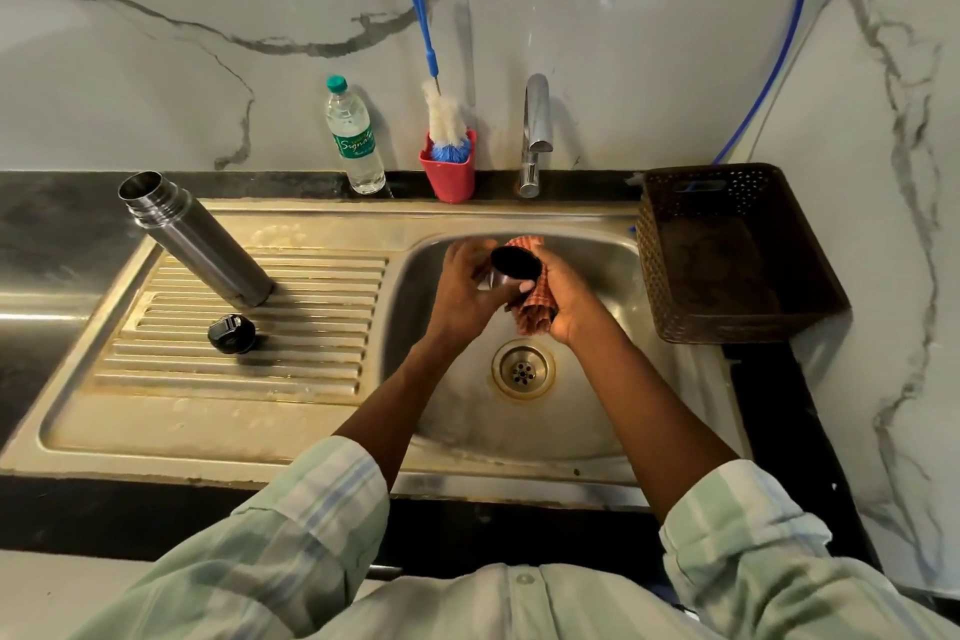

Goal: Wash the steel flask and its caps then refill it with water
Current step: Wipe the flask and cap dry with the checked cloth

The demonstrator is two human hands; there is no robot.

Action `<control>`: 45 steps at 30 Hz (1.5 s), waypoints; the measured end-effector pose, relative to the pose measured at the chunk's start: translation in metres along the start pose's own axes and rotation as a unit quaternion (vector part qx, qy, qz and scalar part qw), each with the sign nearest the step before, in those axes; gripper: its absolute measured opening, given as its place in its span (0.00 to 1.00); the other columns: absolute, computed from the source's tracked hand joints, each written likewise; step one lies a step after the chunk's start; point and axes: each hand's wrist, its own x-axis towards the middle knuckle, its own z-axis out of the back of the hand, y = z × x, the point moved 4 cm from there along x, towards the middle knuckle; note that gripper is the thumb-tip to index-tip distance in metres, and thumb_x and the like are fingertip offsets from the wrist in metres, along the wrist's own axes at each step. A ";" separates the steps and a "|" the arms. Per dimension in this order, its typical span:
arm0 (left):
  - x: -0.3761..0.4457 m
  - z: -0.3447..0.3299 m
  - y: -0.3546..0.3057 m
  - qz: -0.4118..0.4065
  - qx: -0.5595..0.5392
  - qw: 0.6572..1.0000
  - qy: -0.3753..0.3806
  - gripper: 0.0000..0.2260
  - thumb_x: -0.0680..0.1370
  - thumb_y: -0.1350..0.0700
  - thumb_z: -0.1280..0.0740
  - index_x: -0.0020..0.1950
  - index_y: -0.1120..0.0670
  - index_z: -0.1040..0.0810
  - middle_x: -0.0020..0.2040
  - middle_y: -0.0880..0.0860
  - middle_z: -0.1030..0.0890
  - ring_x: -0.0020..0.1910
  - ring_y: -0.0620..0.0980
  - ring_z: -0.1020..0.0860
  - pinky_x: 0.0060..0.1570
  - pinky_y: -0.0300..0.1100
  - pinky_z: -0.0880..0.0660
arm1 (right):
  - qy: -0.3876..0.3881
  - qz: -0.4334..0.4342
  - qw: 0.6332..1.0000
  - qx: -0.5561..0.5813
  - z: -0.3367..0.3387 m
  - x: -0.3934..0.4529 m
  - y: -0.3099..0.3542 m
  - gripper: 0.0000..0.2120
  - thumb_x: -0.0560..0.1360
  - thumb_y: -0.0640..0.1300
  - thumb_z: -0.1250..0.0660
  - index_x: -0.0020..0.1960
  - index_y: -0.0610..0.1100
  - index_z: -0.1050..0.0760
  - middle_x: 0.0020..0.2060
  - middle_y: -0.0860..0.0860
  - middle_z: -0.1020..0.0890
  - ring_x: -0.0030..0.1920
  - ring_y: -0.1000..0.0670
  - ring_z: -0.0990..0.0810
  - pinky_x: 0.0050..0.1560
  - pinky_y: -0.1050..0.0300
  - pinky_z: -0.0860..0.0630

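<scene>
hands (511,286) over sink (597,421), gripping cap (511,268) w/ cloth (535,314)

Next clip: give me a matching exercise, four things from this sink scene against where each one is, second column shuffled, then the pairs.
Things:
1. steel flask
2. black stopper
3. cup cap
4. bottle brush

Places:
A. standing in the red holder by the tap
B. held in both hands over the basin
C. standing open on the draining board
D. lying on the draining board in front of the flask

Pairs: 1-C, 2-D, 3-B, 4-A
</scene>
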 end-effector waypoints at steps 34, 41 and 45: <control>-0.001 -0.021 0.031 0.227 -0.270 0.935 -0.032 0.24 0.81 0.38 0.42 0.63 0.57 0.29 0.49 0.59 0.20 0.41 0.52 0.21 0.36 0.45 0.25 | -0.085 0.155 0.946 -0.271 -0.016 -0.035 0.022 0.06 0.75 0.39 0.31 0.51 0.43 0.23 0.43 0.43 0.17 0.36 0.48 0.17 0.27 0.61 0.24; -0.002 -0.021 0.033 0.220 -0.297 0.929 0.024 0.15 0.84 0.47 0.40 0.61 0.58 0.32 0.47 0.60 0.22 0.33 0.50 0.24 0.29 0.44 0.26 | -0.102 0.148 0.937 -0.298 -0.008 -0.032 0.033 0.02 0.70 0.36 0.28 0.40 0.42 0.19 0.36 0.39 0.16 0.29 0.46 0.19 0.25 0.59 0.25; -0.003 -0.023 0.032 0.214 -0.224 0.951 -0.005 0.18 0.82 0.42 0.40 0.59 0.57 0.29 0.43 0.59 0.22 0.31 0.49 0.25 0.27 0.42 0.29 | -0.130 0.111 0.923 -0.346 -0.005 -0.030 0.032 0.02 0.68 0.38 0.28 0.40 0.40 0.19 0.36 0.40 0.16 0.32 0.44 0.17 0.27 0.57 0.22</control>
